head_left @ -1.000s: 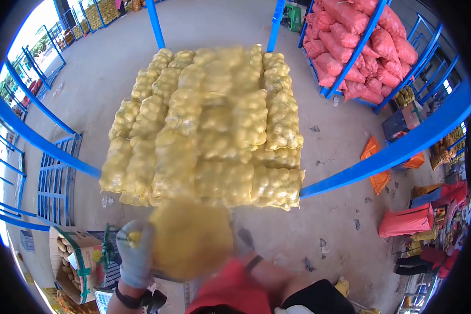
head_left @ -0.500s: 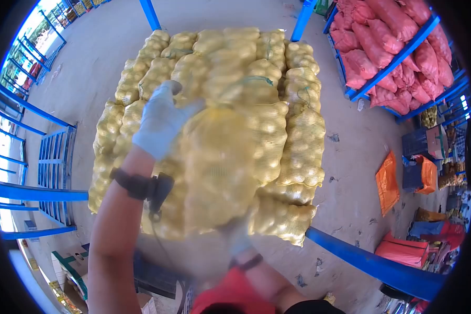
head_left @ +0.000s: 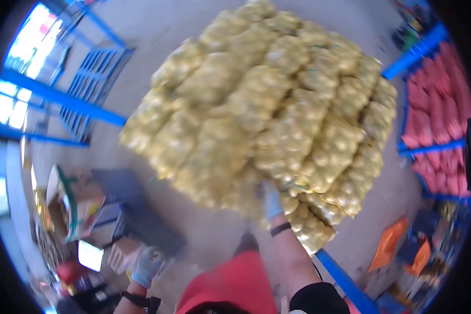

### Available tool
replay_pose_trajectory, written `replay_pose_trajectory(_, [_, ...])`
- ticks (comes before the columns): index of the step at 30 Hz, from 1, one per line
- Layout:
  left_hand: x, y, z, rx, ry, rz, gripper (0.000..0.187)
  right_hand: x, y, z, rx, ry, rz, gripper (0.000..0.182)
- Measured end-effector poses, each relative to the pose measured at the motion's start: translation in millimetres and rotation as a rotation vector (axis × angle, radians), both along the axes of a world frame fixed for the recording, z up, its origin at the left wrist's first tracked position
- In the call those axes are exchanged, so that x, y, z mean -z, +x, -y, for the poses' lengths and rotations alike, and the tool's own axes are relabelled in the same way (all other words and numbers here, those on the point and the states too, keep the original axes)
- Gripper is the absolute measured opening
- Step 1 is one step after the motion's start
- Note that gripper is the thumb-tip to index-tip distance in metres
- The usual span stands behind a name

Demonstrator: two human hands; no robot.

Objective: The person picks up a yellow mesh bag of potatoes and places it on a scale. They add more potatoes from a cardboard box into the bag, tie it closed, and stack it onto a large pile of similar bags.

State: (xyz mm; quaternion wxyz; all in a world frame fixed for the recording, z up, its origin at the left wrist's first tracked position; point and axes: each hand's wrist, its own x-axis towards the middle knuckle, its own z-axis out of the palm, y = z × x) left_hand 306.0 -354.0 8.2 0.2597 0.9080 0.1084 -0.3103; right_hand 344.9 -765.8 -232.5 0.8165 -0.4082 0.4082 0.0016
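My right hand (head_left: 271,201), in a pale glove with a dark band at the wrist, is at the front edge of a stack of yellow mesh sacks (head_left: 319,141). Its fingers are smeared against the lower end of a mesh sack (head_left: 214,162) full of pale round produce. Low on the left, away from the stack, my left hand (head_left: 147,267) is gloved too. Its fingers look curled in, with nothing visible in them. A dark strap with a bulky piece sits on the left wrist.
Blue posts (head_left: 63,99) stand around the stack. Pink sacks (head_left: 434,104) fill a blue rack at right. An open cardboard box (head_left: 73,204) and a dark crate (head_left: 152,230) are at lower left. An orange sheet (head_left: 388,243) lies on the floor at right.
My left hand has left the top of the sacks and dropped to the lower left. My right hand has shifted up and right along the stack's front. The view has turned.
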Motion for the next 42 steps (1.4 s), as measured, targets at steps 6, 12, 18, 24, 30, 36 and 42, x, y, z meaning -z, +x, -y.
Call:
replay_pose_trajectory(6, [26.4, -256.4, -175.6, -0.734, 0.111, -0.122, 0.029, 35.7, -120.7, -172.8, -0.951, -0.145, -0.232, 0.017])
replay_pose_trajectory(12, [142.2, -462.9, -298.8, -1.253, -0.018, -0.16, 0.034, 27.9, -242.2, -400.6, -1.748, -0.227, 0.047, 0.032])
replay_pose_trajectory(18, [225.9, -440.2, -454.7, -1.948, -0.445, -0.197, 0.062, -10.7, -295.8, -712.4, -1.936, -0.503, 0.437, 0.039])
replay_pose_trajectory(24, [391.4, -430.5, -484.5, -1.97, -0.576, -0.213, 0.059, 40.3, -303.5, -981.6, -1.991, -1.317, 0.857, 0.054])
replay_pose_trajectory(30, [347.3, -485.0, -513.2, -1.18, -0.267, -0.257, 0.036, 118.1, -304.8, -1010.0, -2.621, -1.69, 0.78, 0.029])
replay_pose_trajectory(36, [237.5, -533.0, -556.1, -1.407, -0.095, -0.216, 0.031, 11.3, -316.6, -1006.1, -2.656, -1.219, 0.756, 0.033])
replay_pose_trajectory(42, [88.2, -519.8, -528.3, -1.736, -0.02, 0.068, 0.016, -134.6, -279.5, -899.4, -2.533, -0.716, 0.433, 0.028])
